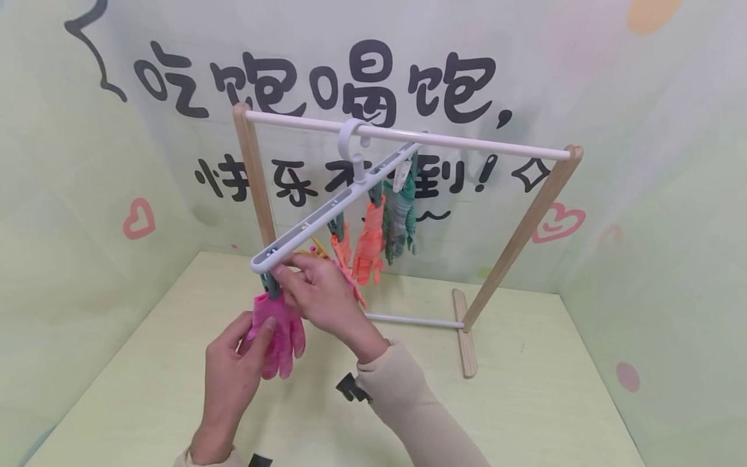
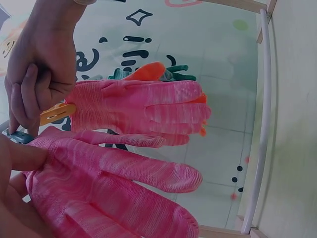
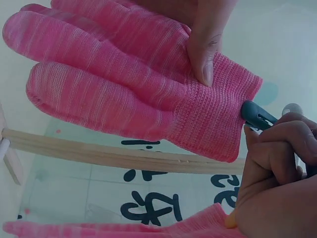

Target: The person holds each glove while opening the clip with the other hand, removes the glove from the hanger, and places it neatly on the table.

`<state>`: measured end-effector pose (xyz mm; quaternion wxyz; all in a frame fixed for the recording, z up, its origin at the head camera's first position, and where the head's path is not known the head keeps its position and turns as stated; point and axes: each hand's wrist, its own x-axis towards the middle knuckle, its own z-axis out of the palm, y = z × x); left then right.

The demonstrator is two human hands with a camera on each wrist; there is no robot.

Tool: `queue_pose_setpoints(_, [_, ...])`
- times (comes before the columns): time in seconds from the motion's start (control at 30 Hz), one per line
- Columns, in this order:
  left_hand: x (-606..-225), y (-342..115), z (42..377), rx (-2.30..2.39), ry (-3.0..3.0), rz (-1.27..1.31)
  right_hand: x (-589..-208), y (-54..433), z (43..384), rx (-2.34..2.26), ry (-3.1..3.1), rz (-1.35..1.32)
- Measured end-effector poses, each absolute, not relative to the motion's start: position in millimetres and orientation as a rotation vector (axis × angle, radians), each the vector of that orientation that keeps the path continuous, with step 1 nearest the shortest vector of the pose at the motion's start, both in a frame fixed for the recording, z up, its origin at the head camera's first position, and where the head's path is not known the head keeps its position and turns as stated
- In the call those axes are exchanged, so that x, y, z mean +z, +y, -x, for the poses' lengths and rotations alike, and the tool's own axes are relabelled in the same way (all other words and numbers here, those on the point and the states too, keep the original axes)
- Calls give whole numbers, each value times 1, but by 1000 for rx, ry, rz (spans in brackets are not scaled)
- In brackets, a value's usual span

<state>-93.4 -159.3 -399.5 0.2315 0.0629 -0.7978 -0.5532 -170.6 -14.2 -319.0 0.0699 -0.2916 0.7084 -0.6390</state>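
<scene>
A pink knit glove (image 1: 283, 337) hangs at the near end of a pale grey hanger (image 1: 318, 220), its cuff up and fingers down. My left hand (image 1: 233, 366) pinches this glove, the thumb (image 3: 204, 64) lying flat on the cuff. A dark teal clothespin (image 3: 257, 116) meets the cuff's edge, and my right hand (image 1: 327, 295) grips it with bent fingers just under the hanger's end. Right beside that hand, a second pink glove (image 2: 138, 109) hangs from an orange-yellow clothespin (image 2: 57, 113).
Farther along the hanger hang orange gloves (image 1: 369, 246) and a green glove (image 1: 401, 214) on clothespins. The hanger's hook loops over the white top bar (image 1: 467, 143) of a rack with wooden legs (image 1: 519, 246), standing on a pale table (image 1: 525, 402). Printed cloth walls surround it.
</scene>
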Motion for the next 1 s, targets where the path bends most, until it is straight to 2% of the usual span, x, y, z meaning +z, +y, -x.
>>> queue_pose_setpoints(0.37, [-409, -169, 97, -1494, -2303, -209, -329, -14, 177, -2120, 1943, 843])
queue_pose_setpoints(1.0, [-447, -247, 120, -1278, -2551, -504, -331, -22, 173, -2120, 1862, 886])
